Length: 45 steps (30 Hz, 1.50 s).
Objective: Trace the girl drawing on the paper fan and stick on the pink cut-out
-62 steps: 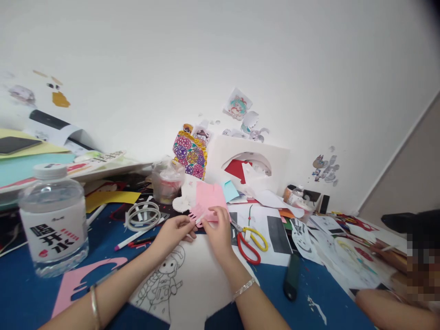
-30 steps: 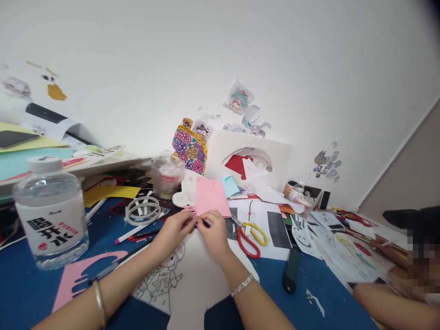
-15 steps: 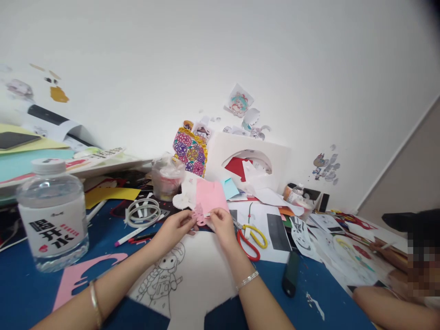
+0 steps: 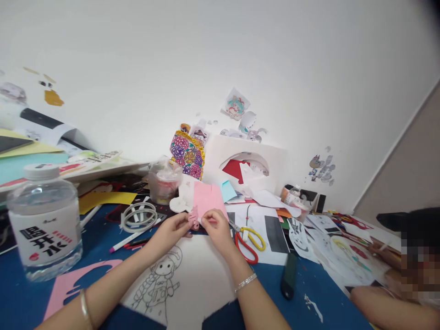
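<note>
Between my two hands is a small pink paper cutout (image 4: 194, 217) with a jagged, finger-like edge. My left hand (image 4: 175, 229) pinches its left side with thumb and fingers. Against its right side, my right hand (image 4: 216, 227) is closed, fingertips pressed together on the cutout's edge. Behind them a plain pink paper sheet (image 4: 208, 198) lies beside a white paper cutout (image 4: 182, 201). Under my wrists rests a white sheet with a line drawing of a girl with a braid (image 4: 161, 279). Scissors (image 4: 250, 243) with red and yellow handles lie right of my right hand.
A large water bottle (image 4: 46, 224) stands at the left, near a pink paper offcut (image 4: 57, 293). A coiled pale tube (image 4: 139, 217) and a purple-tipped marker (image 4: 125, 241) lie beyond my left forearm. A dark cutter (image 4: 289, 275) is at the right. Another person's arm (image 4: 385, 298) rests farther right.
The camera view has shifted slightly, moving the scene a little left and down. Both hands stay on the pink cutout, whose angle has turned slightly.
</note>
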### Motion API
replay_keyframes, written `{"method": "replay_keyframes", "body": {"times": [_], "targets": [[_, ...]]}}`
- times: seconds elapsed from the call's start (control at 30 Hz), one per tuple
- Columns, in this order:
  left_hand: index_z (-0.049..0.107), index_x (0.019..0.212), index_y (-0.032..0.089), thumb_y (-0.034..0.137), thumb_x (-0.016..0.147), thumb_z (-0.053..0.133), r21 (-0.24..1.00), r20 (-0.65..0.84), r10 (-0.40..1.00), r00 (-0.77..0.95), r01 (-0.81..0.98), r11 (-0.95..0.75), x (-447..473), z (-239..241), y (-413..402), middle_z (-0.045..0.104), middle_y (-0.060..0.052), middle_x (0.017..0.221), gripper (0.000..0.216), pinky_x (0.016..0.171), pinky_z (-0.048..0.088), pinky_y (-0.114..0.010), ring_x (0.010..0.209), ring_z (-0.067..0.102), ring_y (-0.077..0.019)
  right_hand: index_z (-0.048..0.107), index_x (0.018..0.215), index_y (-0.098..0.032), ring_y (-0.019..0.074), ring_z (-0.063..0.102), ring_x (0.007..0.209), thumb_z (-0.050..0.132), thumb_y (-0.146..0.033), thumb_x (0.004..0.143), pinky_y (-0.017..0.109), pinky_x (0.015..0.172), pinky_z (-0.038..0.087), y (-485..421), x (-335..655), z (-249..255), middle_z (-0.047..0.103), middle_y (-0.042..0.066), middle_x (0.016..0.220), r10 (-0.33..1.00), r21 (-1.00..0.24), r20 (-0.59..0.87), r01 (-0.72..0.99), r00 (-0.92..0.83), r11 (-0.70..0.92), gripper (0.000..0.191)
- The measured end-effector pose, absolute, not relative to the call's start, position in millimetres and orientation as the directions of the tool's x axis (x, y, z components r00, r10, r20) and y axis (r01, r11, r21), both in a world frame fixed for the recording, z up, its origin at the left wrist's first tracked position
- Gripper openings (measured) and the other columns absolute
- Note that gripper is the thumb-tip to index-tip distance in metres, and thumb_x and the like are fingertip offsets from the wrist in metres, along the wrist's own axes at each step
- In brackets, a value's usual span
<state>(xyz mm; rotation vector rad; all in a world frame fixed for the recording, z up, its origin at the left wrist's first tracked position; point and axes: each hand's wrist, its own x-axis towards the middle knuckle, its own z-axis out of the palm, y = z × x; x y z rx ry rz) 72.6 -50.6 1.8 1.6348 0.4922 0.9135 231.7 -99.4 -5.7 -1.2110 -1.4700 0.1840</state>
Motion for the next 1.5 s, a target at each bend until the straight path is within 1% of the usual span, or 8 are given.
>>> {"method": "replay_keyframes", "body": {"times": [0.43, 0.6, 0.77, 0.93, 1.07, 1.23, 1.37, 1.5], "targets": [[0.057, 0.072, 0.017, 0.057, 0.059, 0.071, 0.977, 0.206, 0.753, 0.625, -0.172, -0.125, 67.5, 12.9, -56.2, 0.056, 0.002, 0.072, 0.045, 0.077, 0.053, -0.035, 0.073, 0.056, -0.0151, 0.056, 0.08, -0.02, 0.0166, 0.053, 0.07, 0.045, -0.022, 0.082, 0.027, 0.066, 0.039, -93.7, 264.8, -6.0, 0.058, 0.0, 0.074, 0.709, -0.647, 0.596, 0.748, 0.377, 0.146, 0.012], [0.056, 0.074, 0.018, 0.06, 0.058, 0.071, 0.985, 0.171, 0.751, 0.638, -0.141, -0.105, 66.9, 13.7, -55.3, 0.066, -0.002, 0.077, 0.048, 0.08, 0.053, -0.037, 0.082, 0.063, -0.0193, 0.06, 0.082, -0.02, 0.0208, 0.054, 0.081, 0.041, -0.012, 0.082, 0.029, 0.071, 0.037, -97.0, 279.1, -2.9, 0.061, 0.006, 0.081, 0.681, -0.59, 0.594, 0.807, 0.427, 0.009, 0.02], [0.056, 0.076, 0.017, 0.064, 0.059, 0.067, 0.983, 0.177, 0.761, 0.625, -0.083, -0.161, 66.6, 14.5, -56.6, 0.069, -0.007, 0.083, 0.051, 0.078, 0.054, -0.037, 0.087, 0.065, -0.0232, 0.064, 0.066, -0.017, 0.0243, 0.053, 0.086, 0.046, 0.0, 0.074, 0.032, 0.071, 0.035, -97.1, 288.5, -5.2, 0.063, 0.013, 0.084, 0.684, -0.551, 0.568, 0.829, 0.458, -0.097, 0.026], [0.053, 0.076, 0.018, 0.064, 0.068, 0.055, 0.955, 0.227, 0.758, 0.612, 0.013, -0.297, 67.7, 11.0, -52.6, 0.069, -0.009, 0.08, 0.047, 0.072, 0.054, -0.036, 0.075, 0.066, -0.0219, 0.06, 0.053, -0.019, 0.0219, 0.054, 0.068, 0.061, -0.015, 0.074, 0.03, 0.061, 0.033, -99.8, 284.0, -3.3, 0.061, 0.008, 0.062, 0.717, -0.572, 0.533, 0.816, 0.449, -0.085, 0.022], [0.054, 0.072, 0.019, 0.054, 0.076, 0.045, 0.834, 0.369, 0.741, 0.561, 0.152, -0.53, 67.7, 6.0, -53.5, 0.065, -0.007, 0.074, 0.037, 0.068, 0.049, -0.035, 0.074, 0.062, -0.023, 0.066, 0.067, -0.02, 0.0173, 0.056, 0.062, 0.056, -0.031, 0.082, 0.027, 0.059, 0.037, -104.2, 259.5, 3.7, 0.065, 0.003, 0.064, 0.768, -0.616, 0.543, 0.783, 0.34, 0.089, 0.022], [0.059, 0.076, 0.02, 0.037, 0.082, 0.038, 0.554, 0.549, 0.656, 0.518, 0.362, -0.749, 69.4, -1.1, -63.3, 0.062, -0.009, 0.082, 0.027, 0.074, 0.043, -0.037, 0.081, 0.056, -0.0253, 0.071, 0.075, -0.02, 0.0186, 0.06, 0.083, 0.064, -0.031, 0.076, 0.027, 0.077, 0.043, -108.7, 224.4, 6.8, 0.07, 0.003, 0.081, 0.788, -0.631, 0.592, 0.705, 0.169, 0.323, 0.013], [0.061, 0.091, 0.017, 0.03, 0.084, 0.034, 0.402, 0.611, 0.561, 0.559, 0.392, -0.828, 71.0, -3.8, -66.9, 0.062, -0.014, 0.099, 0.031, 0.084, 0.042, -0.041, 0.1, 0.053, -0.0288, 0.07, 0.072, -0.02, 0.0199, 0.058, 0.083, 0.065, -0.029, 0.074, 0.03, 0.079, 0.043, -110.6, 215.4, 5.4, 0.069, 0.005, 0.079, 0.777, -0.656, 0.607, 0.657, 0.167, 0.371, 0.011], [0.061, 0.092, 0.016, 0.029, 0.086, 0.037, 0.241, 0.638, 0.465, 0.613, 0.415, -0.877, 69.3, -2.5, -67.7, 0.062, -0.012, 0.098, 0.028, 0.08, 0.045, -0.04, 0.096, 0.053, -0.0282, 0.07, 0.072, -0.019, 0.018, 0.059, 0.079, 0.061, -0.026, 0.076, 0.029, 0.076, 0.044, -110.8, 216.9, 6.2, 0.069, 0.004, 0.078, 0.797, -0.704, 0.579, 0.598, 0.172, 0.382, 0.013]]}}
